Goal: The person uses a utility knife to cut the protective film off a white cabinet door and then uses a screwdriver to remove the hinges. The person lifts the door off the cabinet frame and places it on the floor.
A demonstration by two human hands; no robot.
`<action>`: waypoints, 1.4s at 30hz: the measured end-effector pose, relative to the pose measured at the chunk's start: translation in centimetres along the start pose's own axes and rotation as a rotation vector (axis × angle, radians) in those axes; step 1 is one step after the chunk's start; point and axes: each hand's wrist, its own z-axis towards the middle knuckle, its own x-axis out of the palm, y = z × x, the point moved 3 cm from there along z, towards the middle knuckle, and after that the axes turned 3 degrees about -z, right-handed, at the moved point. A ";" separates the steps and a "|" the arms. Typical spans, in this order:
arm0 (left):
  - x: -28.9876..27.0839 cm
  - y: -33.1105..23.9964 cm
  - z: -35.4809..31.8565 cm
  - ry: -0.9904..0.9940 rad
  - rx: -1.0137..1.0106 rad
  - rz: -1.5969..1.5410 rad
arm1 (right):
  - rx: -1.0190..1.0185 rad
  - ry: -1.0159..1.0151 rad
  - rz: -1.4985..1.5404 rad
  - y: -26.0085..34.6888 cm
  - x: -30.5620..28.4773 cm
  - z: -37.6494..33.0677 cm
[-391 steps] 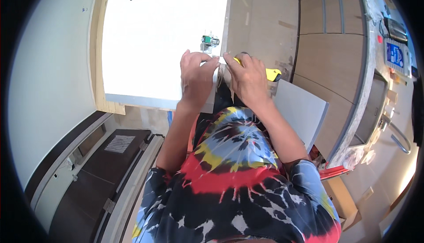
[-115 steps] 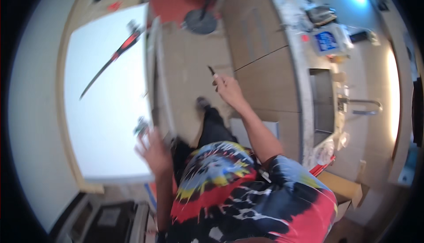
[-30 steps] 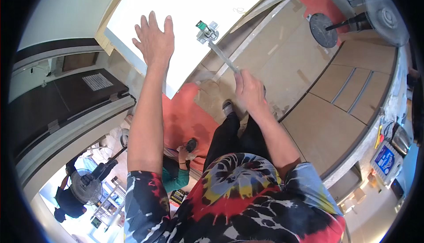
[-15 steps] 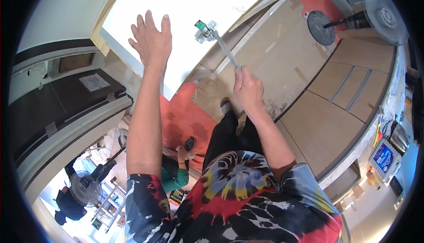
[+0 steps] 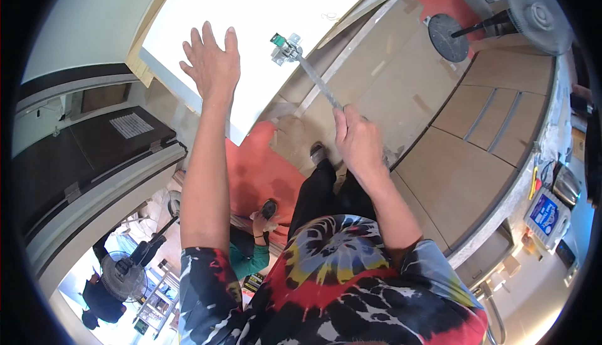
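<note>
My left hand (image 5: 215,66) rests with spread fingers on a bright white panel (image 5: 188,0), left of a metal hinge-like fitting (image 5: 286,49) with a green part on it. A long, narrow grey bar (image 5: 318,83) reaches from that fitting toward me. Around its near end my right hand (image 5: 362,141) is closed, beyond the panel's edge. Whether the bar and the fitting are one piece, I cannot tell.
To the right stand brown-covered cabinet fronts (image 5: 451,172) and a standing fan (image 5: 536,16). A person in a green sleeve (image 5: 254,258) is low down at the lower left, near red floor covering (image 5: 266,169). Another fan (image 5: 122,276) stands farther left.
My right hand has shifted a little down and to the right, with the bar's near end. My left hand stays flat on the panel. The whole view has moved slightly.
</note>
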 end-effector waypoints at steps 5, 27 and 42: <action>0.0 -0.3 0.0 0.001 0.020 -0.023 | 0.019 -0.016 -0.050 -0.8 0.2 1.0; 2.8 -8.3 -17.7 0.028 0.424 -0.073 | 0.418 -0.043 0.560 -15.0 2.7 -5.1; -6.6 -8.1 -3.8 -0.247 0.101 -0.750 | 0.023 -0.016 0.396 -7.8 3.9 3.4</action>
